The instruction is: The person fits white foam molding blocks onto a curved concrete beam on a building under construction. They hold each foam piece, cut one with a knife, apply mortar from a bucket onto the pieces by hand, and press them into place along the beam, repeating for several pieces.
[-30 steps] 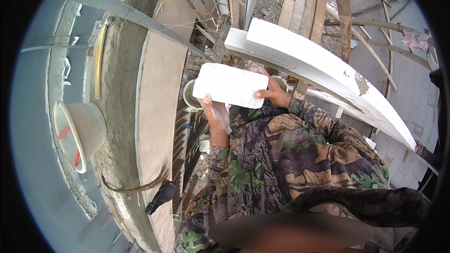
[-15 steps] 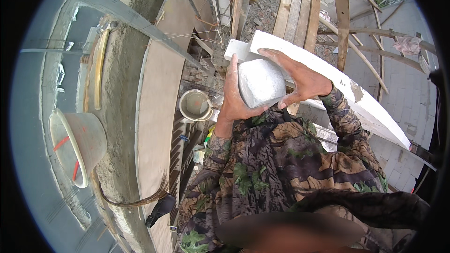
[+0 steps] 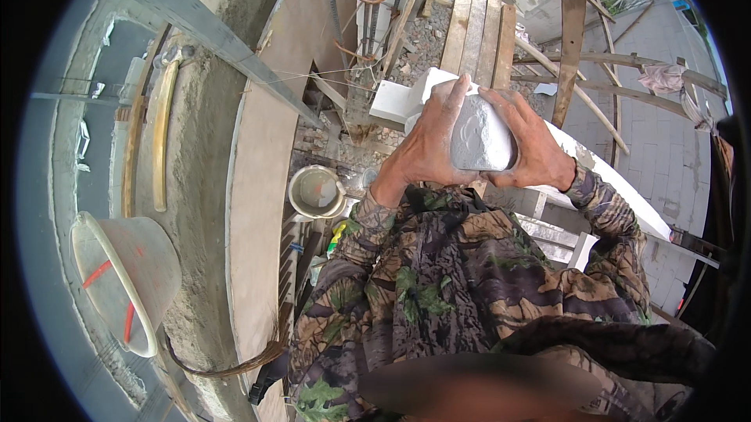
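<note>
Left hand (image 3: pixel 422 142) and right hand (image 3: pixel 540 147) face each other in a two-sided grip, fingers (image 3: pixel 452 100) directed forward, tips close together; both forearms (image 3: pixel 610 211) angle inward.

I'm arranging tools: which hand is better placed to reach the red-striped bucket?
Probably the left hand: it is nearer the bucket at far left. The right hand is farther across; both hold the white block.

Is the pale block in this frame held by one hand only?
No, the left hand and the right hand both hold the pale block, one on each side.
</note>
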`<state>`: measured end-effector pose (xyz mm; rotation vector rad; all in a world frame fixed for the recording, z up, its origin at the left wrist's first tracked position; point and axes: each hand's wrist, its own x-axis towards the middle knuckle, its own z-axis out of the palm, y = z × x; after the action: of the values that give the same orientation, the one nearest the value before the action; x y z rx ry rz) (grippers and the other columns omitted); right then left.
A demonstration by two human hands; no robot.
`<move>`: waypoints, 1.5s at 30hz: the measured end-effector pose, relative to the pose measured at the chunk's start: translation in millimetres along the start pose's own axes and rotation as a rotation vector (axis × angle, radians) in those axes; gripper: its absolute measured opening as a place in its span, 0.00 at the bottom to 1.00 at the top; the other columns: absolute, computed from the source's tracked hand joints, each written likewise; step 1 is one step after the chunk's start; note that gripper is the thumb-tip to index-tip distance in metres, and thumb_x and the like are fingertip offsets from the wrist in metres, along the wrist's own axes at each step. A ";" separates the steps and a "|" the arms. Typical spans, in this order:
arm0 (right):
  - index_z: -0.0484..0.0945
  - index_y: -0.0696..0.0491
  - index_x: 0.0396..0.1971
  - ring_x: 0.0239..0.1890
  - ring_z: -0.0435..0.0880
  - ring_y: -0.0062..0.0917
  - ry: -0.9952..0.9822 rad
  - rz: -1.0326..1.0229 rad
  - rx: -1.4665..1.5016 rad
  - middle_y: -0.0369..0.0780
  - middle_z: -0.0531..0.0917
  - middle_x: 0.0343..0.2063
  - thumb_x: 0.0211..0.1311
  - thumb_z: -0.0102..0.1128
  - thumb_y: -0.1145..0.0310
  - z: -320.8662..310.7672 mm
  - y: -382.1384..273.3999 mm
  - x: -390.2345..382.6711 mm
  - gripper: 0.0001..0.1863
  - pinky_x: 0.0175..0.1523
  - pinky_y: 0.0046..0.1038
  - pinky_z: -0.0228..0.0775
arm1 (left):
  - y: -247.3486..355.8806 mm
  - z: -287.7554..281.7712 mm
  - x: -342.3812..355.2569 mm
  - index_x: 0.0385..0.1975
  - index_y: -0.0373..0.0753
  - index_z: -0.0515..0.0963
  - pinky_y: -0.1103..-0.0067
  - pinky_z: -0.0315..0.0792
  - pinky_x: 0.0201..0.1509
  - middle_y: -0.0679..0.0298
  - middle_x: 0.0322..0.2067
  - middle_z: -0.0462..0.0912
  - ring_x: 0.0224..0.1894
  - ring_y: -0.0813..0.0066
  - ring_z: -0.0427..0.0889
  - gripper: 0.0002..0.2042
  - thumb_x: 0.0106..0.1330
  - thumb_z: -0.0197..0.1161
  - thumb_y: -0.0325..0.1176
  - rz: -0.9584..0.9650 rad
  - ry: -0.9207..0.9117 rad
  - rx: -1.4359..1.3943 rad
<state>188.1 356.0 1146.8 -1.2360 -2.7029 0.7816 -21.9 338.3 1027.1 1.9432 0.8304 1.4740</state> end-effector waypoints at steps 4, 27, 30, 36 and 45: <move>0.61 0.50 0.72 0.57 0.77 0.50 0.300 -0.025 -0.099 0.51 0.73 0.54 0.34 0.76 0.53 -11.9 13.2 19.3 0.58 0.61 0.48 0.72 | -20.9 -10.2 -19.4 0.73 0.32 0.53 0.63 0.67 0.67 0.48 0.61 0.66 0.60 0.56 0.72 0.52 0.52 0.80 0.41 -0.140 0.411 0.101; 0.59 0.60 0.71 0.65 0.70 0.47 0.469 0.071 -0.022 0.55 0.70 0.60 0.41 0.78 0.48 25.0 69.7 106.8 0.59 0.70 0.43 0.63 | -137.5 -26.7 -123.3 0.42 0.32 0.82 0.79 0.73 0.42 0.65 0.35 0.82 0.36 0.78 0.79 0.07 0.69 0.63 0.26 -0.770 1.002 -0.076; 0.58 0.61 0.71 0.65 0.69 0.48 0.469 0.072 -0.070 0.56 0.70 0.61 0.41 0.78 0.47 27.4 72.4 107.4 0.60 0.71 0.43 0.62 | -150.0 3.8 -136.1 0.44 0.36 0.83 0.81 0.72 0.42 0.69 0.36 0.82 0.35 0.79 0.78 0.08 0.69 0.64 0.29 -0.971 0.920 -0.497; 0.58 0.60 0.71 0.65 0.70 0.48 0.447 0.096 -0.042 0.56 0.70 0.61 0.43 0.77 0.46 35.4 68.5 108.3 0.58 0.70 0.43 0.63 | -162.4 44.3 -106.1 0.54 0.39 0.79 0.77 0.74 0.50 0.66 0.42 0.81 0.42 0.74 0.80 0.16 0.70 0.63 0.39 -1.090 0.766 -0.991; 0.59 0.60 0.71 0.63 0.73 0.47 0.447 0.045 -0.068 0.55 0.72 0.59 0.41 0.79 0.49 45.5 57.7 109.5 0.58 0.68 0.41 0.67 | -169.2 56.2 -101.4 0.54 0.38 0.75 0.72 0.73 0.56 0.60 0.46 0.81 0.46 0.69 0.80 0.19 0.70 0.64 0.43 -1.125 0.851 -1.086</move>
<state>142.0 447.8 1064.0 -1.3038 -2.3604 0.3611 -12.3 368.7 824.5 -0.0727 0.8861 1.4056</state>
